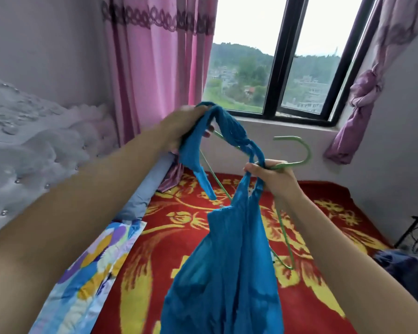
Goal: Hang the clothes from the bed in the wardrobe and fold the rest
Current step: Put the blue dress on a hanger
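A blue sleeveless garment (pixel 227 273) hangs in the air above the bed (pixel 328 237), which is covered by a red blanket with yellow flowers. My left hand (pixel 181 126) grips its upper straps and pulls them up and to the left. My right hand (pixel 273 175) grips the neck of a green hanger (pixel 299 153) together with another strap. The hanger's hook points right, toward the window wall. Its thin green arms run down behind the blue fabric and are partly hidden.
A padded grey headboard (pixel 22 145) stands at the left, with a blue pillow (pixel 145 189) and a colourful patterned quilt (pixel 89 273) below it. Dark clothing (pixel 405 266) lies at the bed's right edge. Pink curtains (pixel 155 68) and a window (pixel 275 56) are ahead.
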Demonstrator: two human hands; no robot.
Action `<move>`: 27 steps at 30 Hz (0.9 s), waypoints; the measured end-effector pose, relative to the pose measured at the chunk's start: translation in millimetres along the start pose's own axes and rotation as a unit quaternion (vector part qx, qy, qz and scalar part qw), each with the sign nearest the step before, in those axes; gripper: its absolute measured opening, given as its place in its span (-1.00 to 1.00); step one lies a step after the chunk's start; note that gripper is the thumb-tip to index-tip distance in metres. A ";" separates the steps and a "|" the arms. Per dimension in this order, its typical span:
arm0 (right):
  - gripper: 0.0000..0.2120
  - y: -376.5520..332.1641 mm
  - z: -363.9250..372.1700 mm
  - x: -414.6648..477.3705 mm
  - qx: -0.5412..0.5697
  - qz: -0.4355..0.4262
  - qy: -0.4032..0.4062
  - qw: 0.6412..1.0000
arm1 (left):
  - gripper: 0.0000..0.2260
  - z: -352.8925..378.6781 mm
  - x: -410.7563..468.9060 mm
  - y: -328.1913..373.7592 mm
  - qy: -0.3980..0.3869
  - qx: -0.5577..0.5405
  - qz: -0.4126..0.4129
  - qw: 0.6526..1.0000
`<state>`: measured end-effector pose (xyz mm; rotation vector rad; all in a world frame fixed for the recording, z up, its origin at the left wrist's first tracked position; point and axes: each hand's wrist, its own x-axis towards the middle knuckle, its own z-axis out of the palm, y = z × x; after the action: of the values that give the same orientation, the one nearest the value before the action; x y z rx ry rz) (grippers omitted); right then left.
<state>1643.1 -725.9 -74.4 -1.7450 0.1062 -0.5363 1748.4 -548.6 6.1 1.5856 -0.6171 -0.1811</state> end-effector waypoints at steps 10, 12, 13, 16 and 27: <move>-0.82 -21.0 -6.7 30.0 -0.117 0.058 0.009 0.991 | -0.73 40.6 -39.8 -197.8 0.031 0.135 -0.147 0.979; -0.84 -22.3 -8.4 32.0 -0.104 0.061 0.010 0.993 | -0.81 49.3 -52.3 -214.2 0.005 0.056 -0.151 0.987; -0.85 -24.2 -11.0 32.7 -0.094 0.063 0.012 0.993 | -0.79 51.7 -58.1 -222.1 -0.031 0.038 -0.161 0.986; -0.83 -29.7 -23.0 39.6 -0.067 0.067 0.024 0.995 | -0.67 53.9 -74.4 -248.4 -0.155 0.029 -0.175 0.972; -0.80 26.8 -111.0 56.6 -0.314 0.128 0.125 0.933 | -0.67 3.6 -45.1 -213.1 -0.118 0.158 -0.117 0.973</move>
<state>1654.0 -852.7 -66.7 -2.2252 0.7452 -0.5648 1767.8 -531.6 -210.2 1.9638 -0.6649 -0.4732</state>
